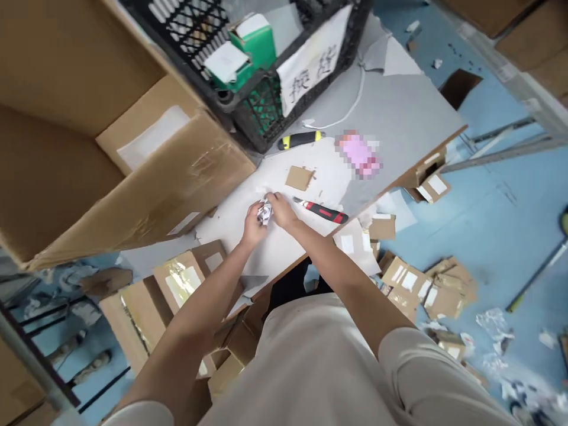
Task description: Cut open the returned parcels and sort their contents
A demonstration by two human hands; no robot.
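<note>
Both my hands meet over the white sheet on the table, closed around a crumpled piece of white printed paper [264, 212]. My left hand [254, 226] grips it from the left, and my right hand [281, 209] pinches it from the right. Just right of my right hand lies a red and black utility knife [323, 210], blade end toward the hand. Beyond the hands is a small flat square of cardboard [300, 177] with crumbs at its edge. A yellow and black knife [300, 140] lies farther back, by the crate.
A large open cardboard box [146, 189] stands left of my hands. Behind is a black plastic crate [261, 115] holding green boxes [254, 42]. A blurred pink item [358, 155] lies on the table [408, 112]. Flattened cartons [406, 281] and scraps litter the blue floor.
</note>
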